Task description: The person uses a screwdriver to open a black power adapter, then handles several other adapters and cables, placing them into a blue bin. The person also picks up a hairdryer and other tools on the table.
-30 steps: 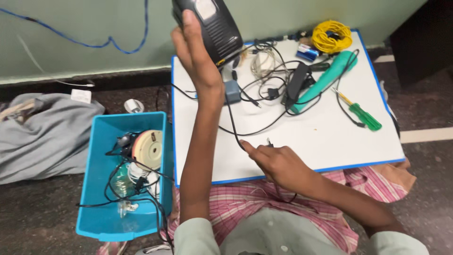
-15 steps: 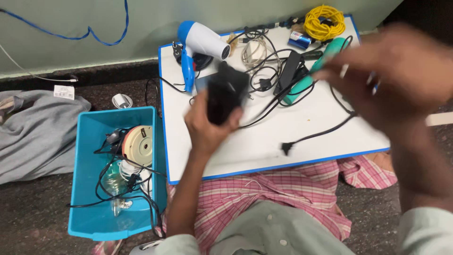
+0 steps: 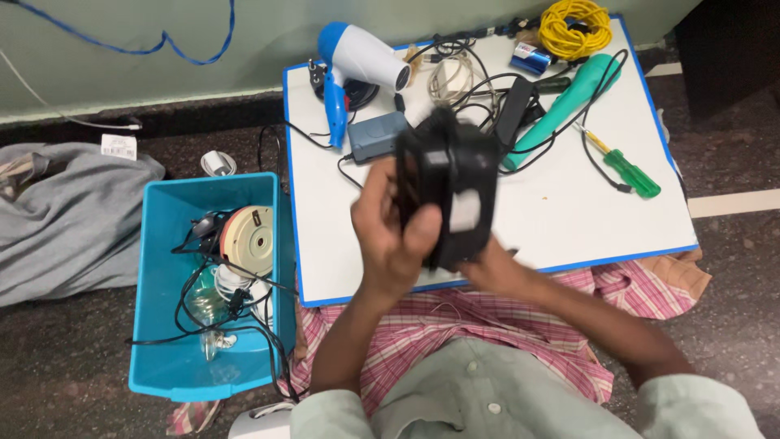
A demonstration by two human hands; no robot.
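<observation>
My left hand [image 3: 390, 236] grips a black boxy device [image 3: 451, 191], held up over the near edge of the white board [image 3: 561, 219]. My right hand [image 3: 491, 272] supports the same device from below and is mostly hidden behind it. The device is blurred, with a pale label on its face. A black cord [image 3: 597, 154] trails across the board behind it.
On the board lie a white and blue hair dryer [image 3: 357, 61], a grey adapter [image 3: 375, 136], a coil of yellow wire [image 3: 575, 28], a teal tool [image 3: 569, 102] and a green screwdriver [image 3: 630, 171]. A blue bin [image 3: 158, 325] with cables stands left, grey cloth [image 3: 65, 215] beyond.
The black device has come lower and nearer to me. My right hand, raised and apart half a second ago, has come in under the device.
</observation>
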